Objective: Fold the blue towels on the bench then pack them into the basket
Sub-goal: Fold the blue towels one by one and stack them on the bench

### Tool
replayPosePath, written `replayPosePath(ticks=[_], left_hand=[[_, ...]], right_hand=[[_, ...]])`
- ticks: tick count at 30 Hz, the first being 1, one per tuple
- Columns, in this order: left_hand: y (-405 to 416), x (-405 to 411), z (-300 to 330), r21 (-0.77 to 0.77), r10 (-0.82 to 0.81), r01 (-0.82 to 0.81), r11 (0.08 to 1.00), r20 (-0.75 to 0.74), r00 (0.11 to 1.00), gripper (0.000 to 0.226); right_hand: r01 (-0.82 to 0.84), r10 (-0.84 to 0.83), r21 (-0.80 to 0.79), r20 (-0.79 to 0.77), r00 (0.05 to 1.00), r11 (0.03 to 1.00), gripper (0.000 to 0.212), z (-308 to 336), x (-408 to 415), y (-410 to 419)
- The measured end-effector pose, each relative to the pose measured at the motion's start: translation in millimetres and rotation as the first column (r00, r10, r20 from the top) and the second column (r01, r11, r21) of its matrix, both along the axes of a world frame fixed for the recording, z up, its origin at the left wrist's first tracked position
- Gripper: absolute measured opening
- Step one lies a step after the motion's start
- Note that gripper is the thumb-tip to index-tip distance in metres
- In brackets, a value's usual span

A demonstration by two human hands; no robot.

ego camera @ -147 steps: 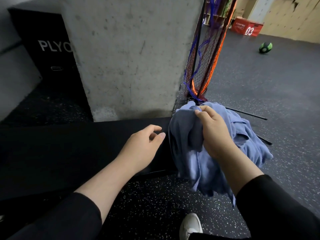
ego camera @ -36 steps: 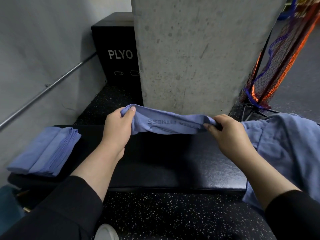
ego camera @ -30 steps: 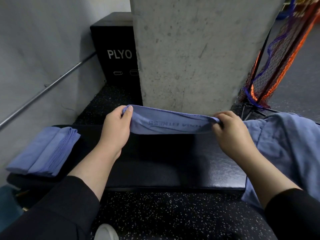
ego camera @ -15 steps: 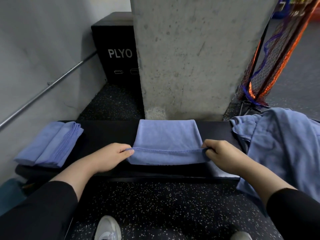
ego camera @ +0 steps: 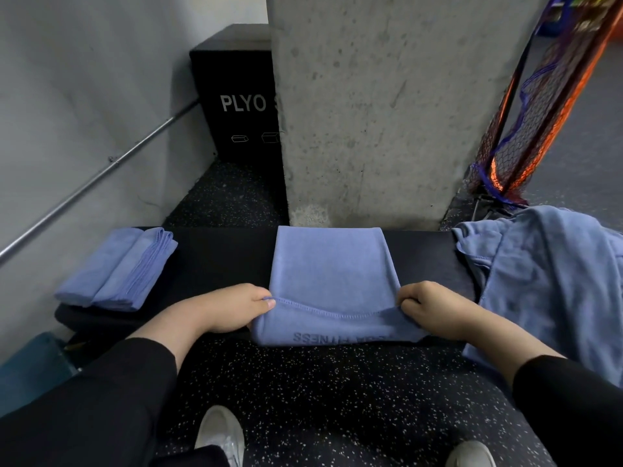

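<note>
On the black padded worktop (ego camera: 219, 261), in front of a concrete pillar (ego camera: 371, 106), a blue towel (ego camera: 330, 274) lies spread across the middle with its near portion draped over the front edge. The left hand (ego camera: 232, 308) pinches the left corner of a stitched hem between thumb and curled fingers; the right hand (ego camera: 428, 306) pinches the opposite corner in the same way. The hem runs between the two hands, above a lower layer bearing embossed lettering, which suggests a fold in progress and not yet finished.

At the left end of the worktop, well apart from the hands, rests a stack of folded towels (ego camera: 118, 267), two bundles side by side; this part of the folding appears done. At the right end, a heap of unfolded towels (ego camera: 546, 274) spills over the worktop edge, so several pieces appear to remain.

A teal object (ego camera: 30, 369) shows below the left end of the worktop; whether it is the basket cannot be told. No towel is seen packed, so the task stands, by this judgement, in its earlier half: folding partly complete, packing not yet begun.
</note>
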State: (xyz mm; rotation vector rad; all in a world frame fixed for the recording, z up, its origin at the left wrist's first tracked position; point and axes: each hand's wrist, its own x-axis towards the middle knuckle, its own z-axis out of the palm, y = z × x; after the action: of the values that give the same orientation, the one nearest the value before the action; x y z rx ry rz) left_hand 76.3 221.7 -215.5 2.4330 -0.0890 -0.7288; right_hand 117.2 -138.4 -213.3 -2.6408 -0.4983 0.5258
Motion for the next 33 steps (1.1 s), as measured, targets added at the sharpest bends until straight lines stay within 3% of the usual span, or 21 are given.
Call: replayPosePath(ticks=[5, 7, 11, 15, 19, 21, 27, 33], left_hand=[[-0.7, -16.5, 6.2, -0.254, 0.077, -0.159, 0.954, -0.305, 0.949, 0.032], [0.2, -18.3, 8.0, -0.311, 0.106, -0.216, 0.925, -0.334, 0.937, 0.031], [-5.3, -7.6, 5.8, -0.428, 0.321, -0.318, 0.846, -0.068, 0.945, 0.030], [-2.0, 17.1, -7.6, -0.463, 0.521, -0.388, 0.797, 0.201, 0.830, 0.035], [-13.5, 36.2, -12.6, -0.372, 0.521, -0.388, 0.843, 0.387, 0.761, 0.033], [-22.3, 44.3, -13.3, -0.276, 0.448, -0.358, 0.892, 0.437, 0.780, 0.033], [-35.6, 57.2, -30.2, 0.086, 0.169, -0.222, 0.971, 0.406, 0.898, 0.039], [-40.1, 48.7, -18.4, 0.232, 0.060, -0.147, 0.962, 0.344, 0.937, 0.038]], right_hand=[[-0.001, 0.011, 0.073, -0.138, 0.990, 0.997, 0.021, 15.1, -7.3, 1.8], [0.005, 0.007, 0.098, -0.118, 0.993, 0.995, 0.022, 19.3, -7.3, 3.3], [0.128, -0.148, 0.274, 0.055, 0.987, 0.953, 0.027, 16.8, 0.1, 13.3], [0.264, -0.338, 0.368, 0.155, 0.928, 0.892, 0.017, 3.9, 20.6, 23.7], [0.332, -0.409, 0.369, 0.152, 0.900, 0.868, 0.015, -14.0, 42.0, 33.8], [0.321, -0.370, 0.318, 0.105, 0.923, 0.892, 0.013, -23.5, 47.4, 37.7], [0.202, -0.216, 0.110, 0.130, 0.968, 0.973, 0.021, -35.4, 49.9, 40.5], [0.163, -0.164, 0.016, 0.121, 0.979, 0.986, 0.022, -27.7, 39.4, 32.9]])
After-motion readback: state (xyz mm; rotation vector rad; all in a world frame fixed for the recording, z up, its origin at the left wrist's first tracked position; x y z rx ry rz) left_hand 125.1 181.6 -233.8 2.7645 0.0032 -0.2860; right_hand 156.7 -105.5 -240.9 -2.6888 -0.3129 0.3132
